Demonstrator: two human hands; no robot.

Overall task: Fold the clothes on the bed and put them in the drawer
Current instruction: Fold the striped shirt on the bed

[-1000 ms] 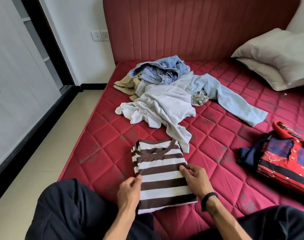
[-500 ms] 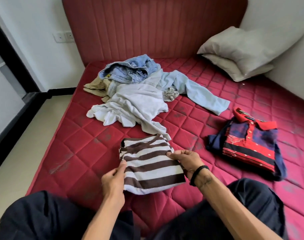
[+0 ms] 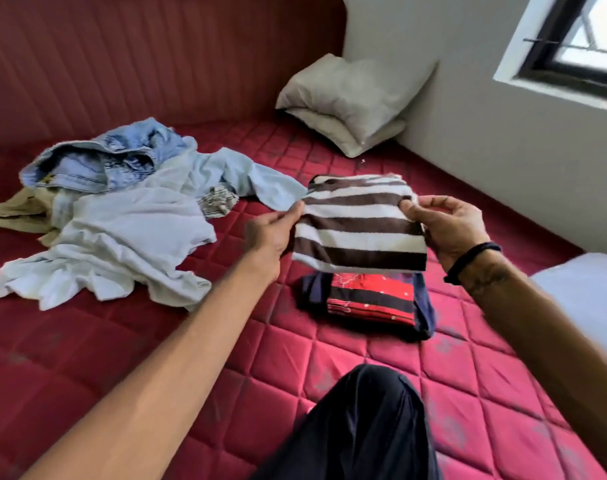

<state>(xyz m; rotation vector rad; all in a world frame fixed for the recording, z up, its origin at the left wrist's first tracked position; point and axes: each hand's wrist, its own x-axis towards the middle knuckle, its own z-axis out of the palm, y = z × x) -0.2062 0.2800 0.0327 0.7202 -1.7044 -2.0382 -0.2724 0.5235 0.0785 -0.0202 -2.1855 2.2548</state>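
A folded brown-and-white striped shirt (image 3: pixel 359 223) hangs in the air, held by both hands. My left hand (image 3: pixel 269 233) pinches its left edge and my right hand (image 3: pixel 444 226) grips its right edge. Right below it a folded red, black and navy shirt (image 3: pixel 371 299) lies on the red quilted mattress (image 3: pixel 364 358). A loose heap sits at the left: a white shirt (image 3: pixel 122 244), a pale blue garment (image 3: pixel 239 174), blue denim (image 3: pixel 101 161) and a beige piece (image 3: pixel 15 211). No drawer is in view.
Two grey pillows (image 3: pixel 350 102) lean in the far corner against the red headboard (image 3: pixel 156 57) and the wall. A window (image 3: pixel 579 39) is at upper right. A white fabric edge (image 3: pixel 586 292) shows at the right. My dark-trousered knee (image 3: pixel 364 420) is in the foreground.
Both hands lifted the folded striped shirt off the mattress in front of me and carried it right, over the folded red shirt. The view swung right with it.
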